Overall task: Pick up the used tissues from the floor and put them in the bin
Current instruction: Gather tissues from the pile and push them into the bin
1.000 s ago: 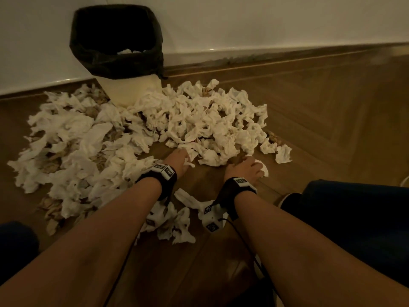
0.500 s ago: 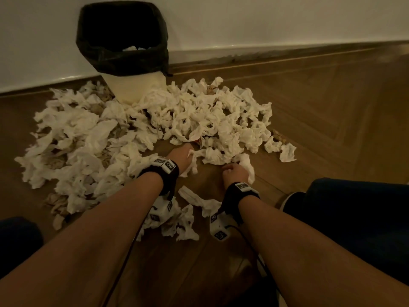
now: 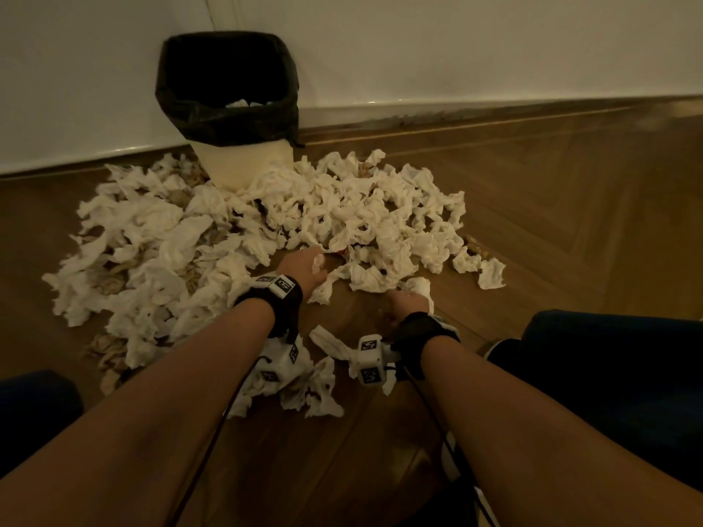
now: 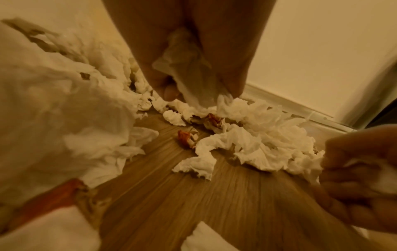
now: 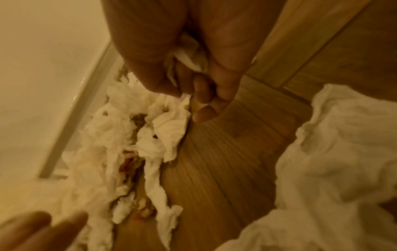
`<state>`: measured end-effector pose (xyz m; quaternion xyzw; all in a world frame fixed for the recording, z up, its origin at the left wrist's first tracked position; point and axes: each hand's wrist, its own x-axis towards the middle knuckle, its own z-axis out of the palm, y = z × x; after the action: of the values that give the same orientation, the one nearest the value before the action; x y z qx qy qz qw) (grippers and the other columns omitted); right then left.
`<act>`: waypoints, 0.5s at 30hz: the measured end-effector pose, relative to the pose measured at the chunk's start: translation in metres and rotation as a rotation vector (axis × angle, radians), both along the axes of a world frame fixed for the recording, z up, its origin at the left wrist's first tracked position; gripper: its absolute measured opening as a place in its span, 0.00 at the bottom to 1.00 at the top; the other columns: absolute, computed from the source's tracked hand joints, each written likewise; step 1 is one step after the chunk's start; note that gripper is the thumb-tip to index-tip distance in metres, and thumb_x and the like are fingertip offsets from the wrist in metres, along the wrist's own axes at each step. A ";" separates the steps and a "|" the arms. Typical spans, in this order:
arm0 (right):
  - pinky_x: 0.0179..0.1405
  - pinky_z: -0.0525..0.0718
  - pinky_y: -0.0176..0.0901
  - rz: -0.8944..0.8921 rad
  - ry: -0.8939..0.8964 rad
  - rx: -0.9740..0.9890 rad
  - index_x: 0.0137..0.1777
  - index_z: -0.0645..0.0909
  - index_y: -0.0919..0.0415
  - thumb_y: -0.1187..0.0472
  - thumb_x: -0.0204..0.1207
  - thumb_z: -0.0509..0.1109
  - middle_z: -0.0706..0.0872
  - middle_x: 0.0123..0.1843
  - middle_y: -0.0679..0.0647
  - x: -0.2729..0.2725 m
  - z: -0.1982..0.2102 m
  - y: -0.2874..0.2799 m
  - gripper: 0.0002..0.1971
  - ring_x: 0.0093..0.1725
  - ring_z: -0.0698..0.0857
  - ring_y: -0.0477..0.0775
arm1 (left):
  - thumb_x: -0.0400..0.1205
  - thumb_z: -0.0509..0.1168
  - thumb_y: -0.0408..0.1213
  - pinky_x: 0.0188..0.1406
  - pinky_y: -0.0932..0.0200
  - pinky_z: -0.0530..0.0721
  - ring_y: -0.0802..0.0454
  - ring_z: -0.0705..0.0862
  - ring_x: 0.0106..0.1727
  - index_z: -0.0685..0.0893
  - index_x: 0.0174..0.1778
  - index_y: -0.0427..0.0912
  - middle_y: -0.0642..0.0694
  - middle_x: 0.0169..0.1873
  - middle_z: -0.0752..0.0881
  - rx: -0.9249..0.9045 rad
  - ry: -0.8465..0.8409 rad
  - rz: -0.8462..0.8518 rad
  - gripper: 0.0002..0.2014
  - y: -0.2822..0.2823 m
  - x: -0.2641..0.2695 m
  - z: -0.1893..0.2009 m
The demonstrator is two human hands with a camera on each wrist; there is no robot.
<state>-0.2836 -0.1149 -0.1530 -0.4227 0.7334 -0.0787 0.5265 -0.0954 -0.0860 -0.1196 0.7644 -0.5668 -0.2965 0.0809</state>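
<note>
A wide heap of crumpled white tissues covers the wooden floor in front of a cream bin lined with a black bag; a few tissues lie inside the bin. My left hand is at the heap's near edge and grips a wad of tissue between curled fingers. My right hand is lower and to the right, fingers curled round another tissue. Some tissues show reddish-brown stains.
The bin stands against a white wall with a skirting board. More tissues lie under my forearms. Bare wooden floor stretches to the right. My dark-clothed knees are at the right and lower left.
Both hands went from reaching flat into the heap to closing on tissues. The right hand drew back toward me. The head view tilted up, showing more of the bin.
</note>
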 end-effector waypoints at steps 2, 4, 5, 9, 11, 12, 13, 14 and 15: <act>0.63 0.80 0.45 -0.085 -0.198 0.035 0.70 0.73 0.69 0.62 0.82 0.60 0.79 0.69 0.63 0.002 0.006 0.001 0.19 0.59 0.84 0.55 | 0.82 0.60 0.32 0.46 0.53 0.74 0.36 0.81 0.54 0.79 0.49 0.32 0.32 0.49 0.82 -0.007 0.014 0.019 0.07 0.002 0.000 0.009; 0.61 0.83 0.43 -0.253 -0.367 0.053 0.72 0.70 0.71 0.66 0.82 0.58 0.78 0.70 0.64 0.005 0.009 0.002 0.19 0.47 0.84 0.48 | 0.83 0.57 0.31 0.47 0.52 0.77 0.38 0.81 0.52 0.79 0.52 0.31 0.32 0.51 0.82 -0.001 0.064 0.101 0.09 0.004 0.001 0.017; 0.60 0.84 0.42 -0.292 -0.414 0.080 0.73 0.69 0.70 0.66 0.83 0.58 0.78 0.70 0.64 0.009 0.016 0.002 0.20 0.45 0.83 0.46 | 0.84 0.55 0.31 0.42 0.54 0.78 0.41 0.82 0.48 0.78 0.54 0.33 0.35 0.51 0.82 -0.004 0.117 0.159 0.09 0.007 0.002 0.019; 0.32 0.86 0.42 -0.403 -0.452 0.067 0.67 0.75 0.65 0.65 0.85 0.53 0.84 0.49 0.63 0.017 0.039 -0.008 0.16 0.38 0.82 0.55 | 0.85 0.52 0.31 0.21 0.65 0.74 0.57 0.78 0.29 0.78 0.55 0.43 0.45 0.37 0.84 -0.074 0.361 0.336 0.11 0.012 0.002 0.027; 0.14 0.74 0.32 -0.410 -0.458 0.018 0.45 0.81 0.65 0.74 0.81 0.50 0.79 0.34 0.60 0.017 0.052 -0.015 0.17 0.26 0.74 0.51 | 0.86 0.53 0.36 0.26 0.61 0.78 0.51 0.79 0.29 0.81 0.53 0.40 0.43 0.30 0.82 -0.114 0.379 0.365 0.11 0.012 0.002 0.036; 0.13 0.69 0.30 -0.355 -0.440 0.025 0.37 0.79 0.63 0.74 0.80 0.51 0.76 0.30 0.57 0.018 0.058 -0.017 0.18 0.24 0.70 0.50 | 0.86 0.54 0.40 0.31 0.57 0.80 0.46 0.80 0.31 0.82 0.50 0.38 0.41 0.30 0.81 -0.138 0.369 0.370 0.13 0.011 0.003 0.040; 0.15 0.67 0.32 -0.301 -0.409 0.025 0.32 0.76 0.62 0.72 0.80 0.53 0.72 0.27 0.55 0.020 0.065 -0.017 0.17 0.23 0.66 0.49 | 0.86 0.54 0.44 0.35 0.54 0.80 0.41 0.81 0.33 0.83 0.44 0.38 0.39 0.30 0.81 -0.163 0.382 0.388 0.17 0.010 0.004 0.044; 0.17 0.65 0.35 -0.258 -0.390 0.020 0.28 0.72 0.61 0.70 0.78 0.56 0.69 0.25 0.54 0.020 0.072 -0.019 0.16 0.22 0.64 0.50 | 0.86 0.54 0.49 0.35 0.53 0.80 0.41 0.80 0.33 0.81 0.36 0.39 0.39 0.28 0.80 -0.191 0.408 0.422 0.21 0.009 0.006 0.049; 0.19 0.63 0.37 -0.231 -0.377 0.017 0.26 0.69 0.60 0.69 0.75 0.57 0.68 0.23 0.54 0.023 0.079 -0.020 0.15 0.22 0.63 0.51 | 0.85 0.51 0.54 0.34 0.54 0.79 0.43 0.79 0.31 0.78 0.29 0.40 0.40 0.26 0.78 -0.212 0.405 0.458 0.26 0.008 0.008 0.054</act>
<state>-0.2607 -0.1345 -0.0742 -0.3094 0.6660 -0.2101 0.6454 -0.0875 -0.0783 -0.0661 0.7848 -0.3802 -0.3558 0.3360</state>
